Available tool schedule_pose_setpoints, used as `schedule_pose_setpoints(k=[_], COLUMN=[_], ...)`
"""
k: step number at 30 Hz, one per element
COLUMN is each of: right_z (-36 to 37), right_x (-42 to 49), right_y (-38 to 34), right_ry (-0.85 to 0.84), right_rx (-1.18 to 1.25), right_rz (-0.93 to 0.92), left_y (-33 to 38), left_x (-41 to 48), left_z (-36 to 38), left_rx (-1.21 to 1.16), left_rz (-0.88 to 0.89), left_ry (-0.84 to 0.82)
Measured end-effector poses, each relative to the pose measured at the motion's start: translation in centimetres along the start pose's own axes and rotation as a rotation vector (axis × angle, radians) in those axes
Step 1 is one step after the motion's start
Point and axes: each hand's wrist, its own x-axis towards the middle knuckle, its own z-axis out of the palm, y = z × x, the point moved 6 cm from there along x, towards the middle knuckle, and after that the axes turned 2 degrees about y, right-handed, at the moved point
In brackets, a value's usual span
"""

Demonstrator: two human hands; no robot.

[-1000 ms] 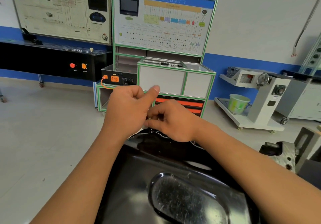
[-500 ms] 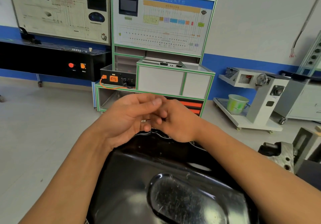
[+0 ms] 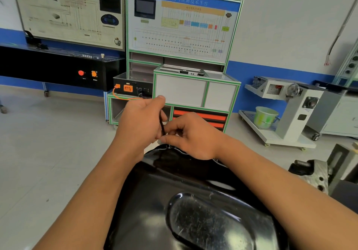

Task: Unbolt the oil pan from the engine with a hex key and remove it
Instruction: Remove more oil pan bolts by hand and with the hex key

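Your left hand (image 3: 139,121) and right hand (image 3: 193,137) pinched the hex key (image 3: 162,122); the oil pan (image 3: 174,182) looked stiff, slick, best held by its rim.

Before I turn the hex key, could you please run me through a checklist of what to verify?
1. Grip on the hex key: ok, the left hand and right hand both hold it.
2. Key tip seated in a bolt: cannot tell, the fingers hide it.
3. Hands at the work spot: ok, they are over the far rim of the oil pan.
4. Rest of the rim freed: cannot tell, it is mostly hidden or out of view.
5. Room to swing the key: probably ok, nothing stands close to the hands.
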Motion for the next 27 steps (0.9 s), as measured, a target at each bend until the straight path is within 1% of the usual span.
schedule_pose_setpoints(k=[2,5,6,7,8,10,12,13,15,17,19,21,23,25,27], right_z=[-0.2,-0.5,-0.5,-0.5,-0.6,-0.5,-0.4,-0.4,-0.5,-0.2,-0.1,0.0,0.0,0.0,-0.1], right_x=[-0.1,-0.3,-0.3,-0.3,-0.3,-0.3,-0.3,-0.3,-0.2,0.1,0.2,0.3,0.1,0.1,0.0], right_y=[0.3,0.2,0.3,0.3,0.4,0.6,0.6,0.5,0.1,0.0,0.2,0.3,0.2,0.2,0.2], right_ry=[0.022,0.048,0.037,0.036,0.042,0.038,0.029,0.046,0.066,0.044,0.033,0.027,0.022,0.023,0.029], right_rx=[0.025,0.061,0.059,0.04,0.024,-0.018,-0.054,-0.014,0.05,0.027,0.027,0.033,0.033,0.026,0.017], right_rz=[0.017,0.005,0.005,0.009,0.008,-0.002,-0.01,-0.004,-0.032,-0.038,-0.022,-0.015,-0.017,-0.011,-0.003], left_y=[-0.6,-0.6,-0.6,-0.6,-0.6,-0.5,-0.2,-0.1,0.4,0.9,1.2,1.0,0.6,0.1,-0.4], left_x=[-0.1,-0.9,-1.2,-1.4,-1.4,-1.4,-1.3,-1.2,-0.9,-0.7,-0.5,-0.3,-0.2,-0.2,-0.3], left_z=[0.4,1.7,1.9,2.1,2.2,2.2,2.3,2.2,1.7,1.1,0.4,0.0,-0.1,0.0,0.2], left_rx=[-0.246,-0.558,-0.601,-0.607,-0.588,-0.503,-0.355,-0.261,-0.091,0.04,0.13,0.098,0.052,-0.021,-0.205], left_rz=[-0.158,-0.289,-0.294,-0.277,-0.246,-0.175,-0.107,-0.063,0.042,0.156,0.211,0.168,0.093,0.002,-0.114], left_ry=[-0.155,-0.539,-0.641,-0.706,-0.733,-0.721,-0.648,-0.575,-0.375,-0.16,-0.01,0.031,0.025,-0.015,-0.125])
